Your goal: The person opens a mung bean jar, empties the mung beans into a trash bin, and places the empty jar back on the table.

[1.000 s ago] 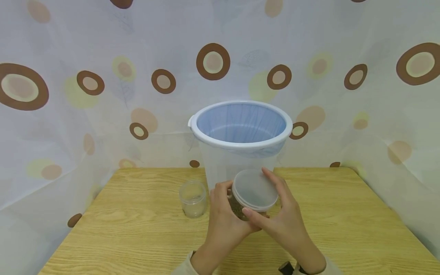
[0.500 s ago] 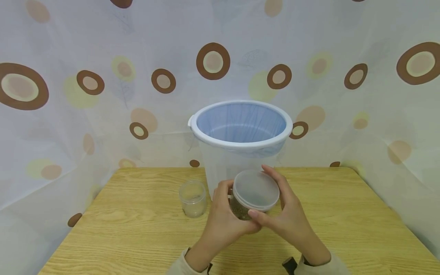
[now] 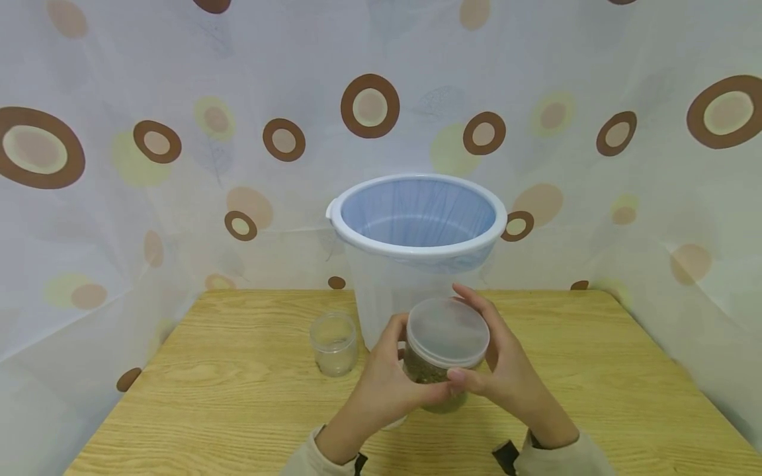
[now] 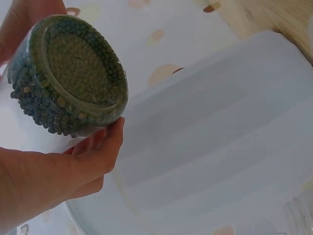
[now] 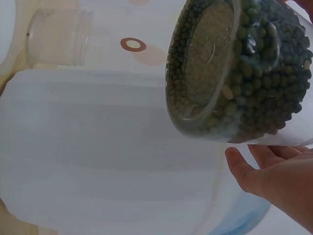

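A clear jar point(image 3: 424, 369) of small green beans, with a frosted lid point(image 3: 449, 330) on top, is held above the table in front of a bucket. My left hand point(image 3: 387, 387) grips the jar's body from the left. From the right, my right hand point(image 3: 508, 373) holds it near the lid, thumb at the near side and forefinger past the far rim. Both wrist views show the jar's underside, with the beans point(image 4: 76, 66) packed at the bottom. In the right wrist view the jar point(image 5: 234, 73) is tilted, and its lid is out of frame.
A tall whitish bucket point(image 3: 389, 284) with a blue interior stands behind the hands. Left of it sits a clear open jar point(image 3: 335, 345). Part of a white object point(image 3: 395, 422) shows on the wooden table point(image 3: 238, 396) beneath my left hand. A patterned sheet point(image 3: 369, 39) surrounds the table.
The jar has shifted slightly right and down toward me, with both hands moving along. My right thumb has slid right along the jar, and more of the bean-filled body shows.
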`<state>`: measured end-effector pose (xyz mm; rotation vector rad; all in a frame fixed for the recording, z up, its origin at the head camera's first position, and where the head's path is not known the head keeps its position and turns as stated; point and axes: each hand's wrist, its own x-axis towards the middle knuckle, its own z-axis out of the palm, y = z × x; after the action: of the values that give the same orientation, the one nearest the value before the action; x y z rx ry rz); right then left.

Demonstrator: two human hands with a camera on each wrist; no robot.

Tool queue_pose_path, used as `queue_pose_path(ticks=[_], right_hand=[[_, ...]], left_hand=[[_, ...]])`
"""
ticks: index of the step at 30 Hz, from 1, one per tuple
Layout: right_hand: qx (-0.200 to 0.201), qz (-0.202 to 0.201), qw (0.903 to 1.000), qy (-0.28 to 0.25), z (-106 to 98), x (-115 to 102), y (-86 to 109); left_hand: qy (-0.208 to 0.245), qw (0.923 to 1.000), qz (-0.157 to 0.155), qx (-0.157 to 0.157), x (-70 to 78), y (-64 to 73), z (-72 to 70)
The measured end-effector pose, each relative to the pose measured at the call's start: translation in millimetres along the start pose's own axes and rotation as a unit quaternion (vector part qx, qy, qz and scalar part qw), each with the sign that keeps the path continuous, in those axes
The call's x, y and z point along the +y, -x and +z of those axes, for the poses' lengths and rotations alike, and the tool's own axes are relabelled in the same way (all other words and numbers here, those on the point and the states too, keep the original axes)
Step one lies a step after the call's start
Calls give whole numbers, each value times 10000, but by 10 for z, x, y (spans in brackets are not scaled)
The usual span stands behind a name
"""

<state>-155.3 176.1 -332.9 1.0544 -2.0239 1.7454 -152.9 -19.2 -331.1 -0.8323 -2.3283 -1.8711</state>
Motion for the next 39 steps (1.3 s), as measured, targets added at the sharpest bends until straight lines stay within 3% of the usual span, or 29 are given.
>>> queue_pose_path(ticks=[4, 6, 8, 11, 15, 18, 23, 28, 33, 36, 39], right_hand=[[-158, 39, 9998, -136, -31, 17, 3], [-175, 61, 9997, -166, -31, 17, 1], [-128, 103, 9997, -172, -21, 7, -1], [144, 115, 9998, -126, 25, -24, -1], [960, 256, 9949, 182, 162, -103, -1], [1578, 437, 9848, 586, 283, -174, 6], [2073, 796, 9677, 1195, 422, -281, 32], [2181, 1245, 9588, 1331, 468, -332, 40], [2169, 1377, 9578, 1292, 472, -330, 44], [2155, 1316, 9579, 1365, 465, -328, 40], [2111, 1163, 9591, 1486, 446, -318, 38]], left_hand=[[57, 9999, -28, -92, 14, 0, -7], [81, 10000, -19, 23, 15, 8, 8], [2, 9995, 80, 291, 12, 22, 34], [-349, 9940, 453, 931, -1, 38, 83], [-1057, 9710, 1103, 1839, -35, 27, 142], [-1518, 9518, 1418, 2255, -78, 8, 185], [-2249, 9239, 1728, 2568, -157, -4, 262], [-2750, 9045, 1891, 2656, -178, -2, 319], [-2866, 8989, 2028, 2620, -166, 7, 341], [-2823, 9020, 2026, 2564, -168, 6, 344], [-2664, 9110, 1982, 2447, -165, 8, 334]])
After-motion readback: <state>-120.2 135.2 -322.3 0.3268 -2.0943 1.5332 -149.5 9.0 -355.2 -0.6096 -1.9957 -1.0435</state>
